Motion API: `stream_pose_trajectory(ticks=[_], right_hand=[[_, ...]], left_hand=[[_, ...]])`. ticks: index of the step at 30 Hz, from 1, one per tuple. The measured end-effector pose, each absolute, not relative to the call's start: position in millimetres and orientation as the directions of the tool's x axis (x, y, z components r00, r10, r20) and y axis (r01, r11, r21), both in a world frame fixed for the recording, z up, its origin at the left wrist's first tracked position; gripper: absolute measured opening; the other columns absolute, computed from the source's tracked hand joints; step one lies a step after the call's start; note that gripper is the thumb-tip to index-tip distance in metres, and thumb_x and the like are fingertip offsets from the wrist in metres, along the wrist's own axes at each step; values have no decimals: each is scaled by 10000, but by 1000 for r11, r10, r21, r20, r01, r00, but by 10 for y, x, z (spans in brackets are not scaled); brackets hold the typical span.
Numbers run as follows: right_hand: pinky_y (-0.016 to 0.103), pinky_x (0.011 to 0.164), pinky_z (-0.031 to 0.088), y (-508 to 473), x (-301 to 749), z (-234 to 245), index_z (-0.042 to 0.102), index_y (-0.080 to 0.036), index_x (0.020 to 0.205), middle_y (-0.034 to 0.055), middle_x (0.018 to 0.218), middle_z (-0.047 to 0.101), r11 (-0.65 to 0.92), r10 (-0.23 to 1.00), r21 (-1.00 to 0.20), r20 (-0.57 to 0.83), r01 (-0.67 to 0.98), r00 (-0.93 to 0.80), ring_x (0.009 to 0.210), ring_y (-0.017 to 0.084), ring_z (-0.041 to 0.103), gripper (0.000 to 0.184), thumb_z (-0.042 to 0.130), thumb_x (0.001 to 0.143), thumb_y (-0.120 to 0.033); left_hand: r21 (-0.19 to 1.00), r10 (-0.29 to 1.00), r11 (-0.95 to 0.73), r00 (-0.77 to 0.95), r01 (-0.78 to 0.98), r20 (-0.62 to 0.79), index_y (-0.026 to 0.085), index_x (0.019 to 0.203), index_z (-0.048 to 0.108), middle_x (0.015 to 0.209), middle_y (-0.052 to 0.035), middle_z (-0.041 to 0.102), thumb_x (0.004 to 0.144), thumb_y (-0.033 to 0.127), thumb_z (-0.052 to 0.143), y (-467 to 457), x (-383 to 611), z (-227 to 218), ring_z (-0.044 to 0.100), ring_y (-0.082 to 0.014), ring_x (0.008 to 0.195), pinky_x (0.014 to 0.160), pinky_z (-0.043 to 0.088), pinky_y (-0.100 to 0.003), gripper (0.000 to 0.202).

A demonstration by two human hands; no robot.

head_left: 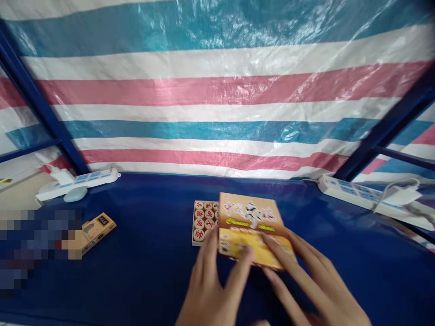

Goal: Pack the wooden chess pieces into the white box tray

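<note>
Two grips, left hand [211,290] and right hand [317,290], clamped the orange-yellow printed box lid [250,216], tilted over round wooden chess pieces [201,222].

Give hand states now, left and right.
Left hand: open, fingertips touching the orange box at its near edge.
Right hand: open, fingers laid flat on the same box's front face.

Bright daylight, tarp [217,90] glare, hands [210,290] blurred — perhaps motion, edges warped
</note>
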State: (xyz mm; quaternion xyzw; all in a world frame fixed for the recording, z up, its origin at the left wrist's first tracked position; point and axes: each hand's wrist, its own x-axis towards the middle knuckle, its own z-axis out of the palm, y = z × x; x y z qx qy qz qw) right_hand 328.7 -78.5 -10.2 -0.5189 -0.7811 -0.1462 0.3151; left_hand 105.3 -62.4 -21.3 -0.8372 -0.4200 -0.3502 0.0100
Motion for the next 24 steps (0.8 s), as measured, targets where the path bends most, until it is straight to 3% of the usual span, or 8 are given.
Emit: stream_pose_trajectory(ticks=[2, 5, 8, 13, 16, 18, 21, 24], right_hand=[[548, 928, 566, -548, 3114, 56, 401, -286, 1484, 111, 1519, 407, 433, 725, -43, 609, 900, -320, 1353, 360, 449, 536, 480, 961, -372], [515, 962, 557, -311, 2963, 146, 404, -282, 1480, 118, 1460, 486, 490, 735, 49, 513, 870, -443, 1346, 329, 468, 529, 504, 966, -360], [520, 971, 544, -242, 2961, 160, 463, -290, 1434, 104, 1354, 584, 506, 757, 65, 445, 860, -479, 1287, 314, 529, 480, 511, 964, -374], [535, 937, 541, -71, 3116, 307, 510, -311, 1379, 76, 1270, 621, 533, 788, -23, 378, 846, -486, 1153, 281, 605, 414, 470, 975, -397], [491, 941, 540, 205, 3171, 364, 523, -313, 1368, 74, 1331, 571, 627, 741, -65, 359, 777, -567, 1170, 263, 592, 405, 467, 974, -385], [536, 974, 506, 392, 3177, 327, 547, -280, 1350, 97, 1365, 541, 678, 692, -56, 388, 733, -609, 1196, 292, 577, 413, 480, 960, -397], [559, 975, 496, 570, 3168, 198, 512, -220, 1381, 137, 1395, 514, 693, 675, -60, 405, 718, -617, 1224, 319, 557, 473, 487, 951, -415], [529, 1022, 478, 608, 3163, 94, 439, -256, 1434, 111, 1508, 411, 724, 659, -75, 366, 685, -657, 1318, 306, 484, 521, 497, 948, -436]], left_hand=[[280, 709, -649, 428, 708, 560, 294, 1552, 241, 1623, -128, 166, 894, 430, 578, -471, 863, -37, 293, -417, 1448, 970, 552, -597, 751], [310, 818, -514, 349, 800, 457, 374, 1536, 236, 1571, -54, 317, 976, 297, 465, -328, 611, 12, 287, -326, 1466, 1072, 479, -568, 610], [335, 853, -501, 390, 798, 348, 420, 1518, 249, 1488, -30, 441, 991, 347, 453, -297, 429, -108, 398, -298, 1402, 1066, 489, -538, 570], [388, 878, -462, 351, 797, 325, 417, 1473, 345, 1480, -29, 436, 999, 408, 444, -104, 267, 54, 468, -281, 1333, 1080, 459, -524, 484], [458, 835, -547, 422, 701, 353, 344, 1333, 530, 1328, -34, 562, 1007, 387, 439, 274, 266, 304, 549, -243, 1214, 1054, 466, -469, 341], [496, 802, -598, 464, 630, 377, 311, 1256, 592, 1241, -31, 609, 1005, 361, 447, 561, 302, 357, 570, -222, 1163, 1041, 467, -440, 294], [507, 788, -616, 490, 603, 374, 274, 1160, 651, 1112, -33, 658, 1008, 339, 443, 885, 375, 231, 620, -192, 1033, 937, 520, -381, 265], [508, 781, -625, 490, 593, 388, 255, 1091, 678, 1111, -32, 652, 1005, 314, 448, 1017, 436, 36, 602, -192, 1041, 946, 501, -383, 252]])
